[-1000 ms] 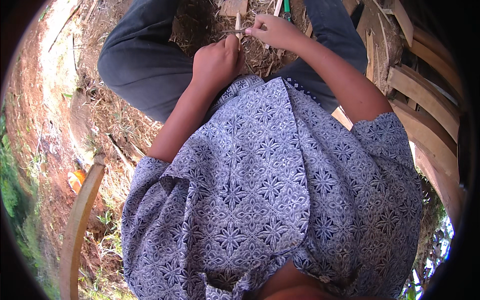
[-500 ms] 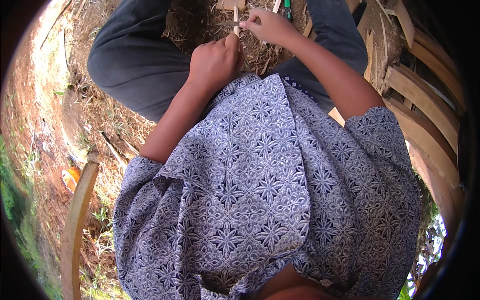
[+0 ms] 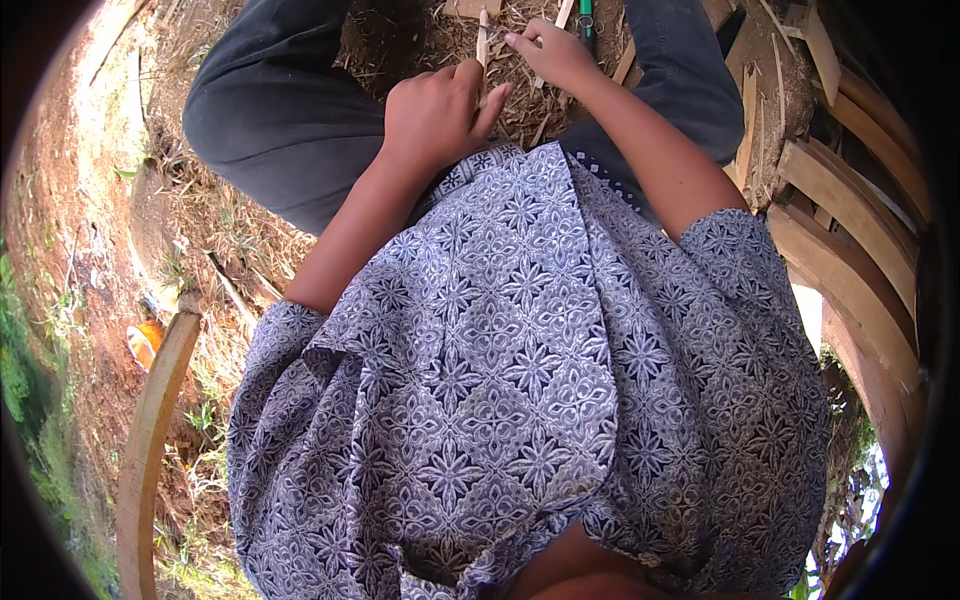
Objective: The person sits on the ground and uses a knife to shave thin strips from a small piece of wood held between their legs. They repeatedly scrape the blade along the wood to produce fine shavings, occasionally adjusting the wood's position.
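My left hand (image 3: 435, 112) is closed around the lower end of a thin pale wooden stick (image 3: 483, 42), its thumb lifted off to the right. The stick points away from me, over the ground between my legs. Just to the right, my right hand (image 3: 553, 52) grips a small knife (image 3: 492, 29); its handle is hidden in the fingers. The narrow blade lies across the far part of the stick. Whether the blade touches the wood is too small to tell.
A flat wood block (image 3: 472, 9) and a green-handled tool (image 3: 586, 22) lie beyond my hands among wood shavings. Curved planks (image 3: 850, 195) are stacked at the right. A long wooden beam (image 3: 158, 440) stands at the left, near an orange object (image 3: 146, 340).
My right hand and the knife have shifted slightly right. My left thumb has lifted out to the side, while that hand still holds the stick.
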Action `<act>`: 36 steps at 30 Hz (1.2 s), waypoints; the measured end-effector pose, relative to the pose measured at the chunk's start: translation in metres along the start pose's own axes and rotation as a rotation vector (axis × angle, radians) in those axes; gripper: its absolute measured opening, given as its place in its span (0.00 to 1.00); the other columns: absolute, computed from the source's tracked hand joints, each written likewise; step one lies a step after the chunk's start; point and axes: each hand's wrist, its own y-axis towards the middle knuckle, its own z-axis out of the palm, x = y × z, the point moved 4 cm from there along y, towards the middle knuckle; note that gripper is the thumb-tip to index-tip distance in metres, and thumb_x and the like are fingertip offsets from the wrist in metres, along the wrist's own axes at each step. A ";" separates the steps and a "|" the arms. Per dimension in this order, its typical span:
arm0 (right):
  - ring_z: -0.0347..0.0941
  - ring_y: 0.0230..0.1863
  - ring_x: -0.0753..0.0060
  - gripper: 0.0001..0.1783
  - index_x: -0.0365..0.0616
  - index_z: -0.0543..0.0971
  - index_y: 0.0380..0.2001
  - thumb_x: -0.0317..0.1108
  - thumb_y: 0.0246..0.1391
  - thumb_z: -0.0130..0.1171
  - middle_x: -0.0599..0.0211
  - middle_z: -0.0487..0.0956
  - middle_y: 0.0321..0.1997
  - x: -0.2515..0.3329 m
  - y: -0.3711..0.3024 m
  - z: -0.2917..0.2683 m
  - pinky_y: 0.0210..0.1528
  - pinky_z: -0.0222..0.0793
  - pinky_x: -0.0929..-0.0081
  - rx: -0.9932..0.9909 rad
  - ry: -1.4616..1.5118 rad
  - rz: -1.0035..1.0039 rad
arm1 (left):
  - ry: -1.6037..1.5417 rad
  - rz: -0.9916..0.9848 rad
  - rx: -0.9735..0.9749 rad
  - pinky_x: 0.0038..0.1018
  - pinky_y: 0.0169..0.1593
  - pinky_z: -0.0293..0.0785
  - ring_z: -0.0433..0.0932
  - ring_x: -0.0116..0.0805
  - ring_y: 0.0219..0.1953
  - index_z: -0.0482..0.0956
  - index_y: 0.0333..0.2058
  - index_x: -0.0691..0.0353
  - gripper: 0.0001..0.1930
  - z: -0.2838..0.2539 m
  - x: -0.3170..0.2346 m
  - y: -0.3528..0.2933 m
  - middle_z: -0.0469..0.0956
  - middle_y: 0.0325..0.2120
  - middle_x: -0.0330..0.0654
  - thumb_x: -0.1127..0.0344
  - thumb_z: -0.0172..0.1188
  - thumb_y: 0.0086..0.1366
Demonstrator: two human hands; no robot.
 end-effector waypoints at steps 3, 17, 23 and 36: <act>0.80 0.34 0.62 0.28 0.47 0.80 0.36 0.65 0.61 0.59 0.61 0.81 0.28 0.001 -0.003 0.002 0.40 0.74 0.60 -0.004 0.026 -0.022 | 0.068 -0.049 0.042 0.43 0.25 0.75 0.80 0.49 0.21 0.73 0.27 0.58 0.16 0.006 0.005 0.000 0.78 0.18 0.46 0.54 0.60 0.69; 0.81 0.33 0.65 0.30 0.46 0.81 0.32 0.66 0.55 0.66 0.61 0.82 0.28 0.032 -0.042 -0.024 0.38 0.75 0.63 0.126 -0.049 -0.001 | 0.116 0.033 0.056 0.44 0.26 0.77 0.82 0.50 0.22 0.74 0.25 0.58 0.13 0.018 0.010 0.001 0.80 0.18 0.48 0.58 0.59 0.66; 0.81 0.33 0.62 0.27 0.46 0.81 0.32 0.63 0.54 0.68 0.60 0.82 0.28 0.038 -0.044 -0.024 0.38 0.74 0.62 0.088 -0.099 0.020 | 0.087 0.052 0.108 0.44 0.25 0.77 0.82 0.49 0.21 0.75 0.25 0.59 0.12 0.022 0.014 -0.001 0.80 0.18 0.47 0.60 0.58 0.66; 0.83 0.46 0.50 0.26 0.55 0.80 0.41 0.65 0.56 0.64 0.58 0.85 0.39 0.054 -0.054 -0.027 0.46 0.74 0.54 0.048 -0.133 0.130 | 0.093 0.041 0.203 0.43 0.25 0.76 0.82 0.48 0.20 0.75 0.25 0.60 0.12 0.028 0.010 0.001 0.80 0.17 0.48 0.60 0.57 0.65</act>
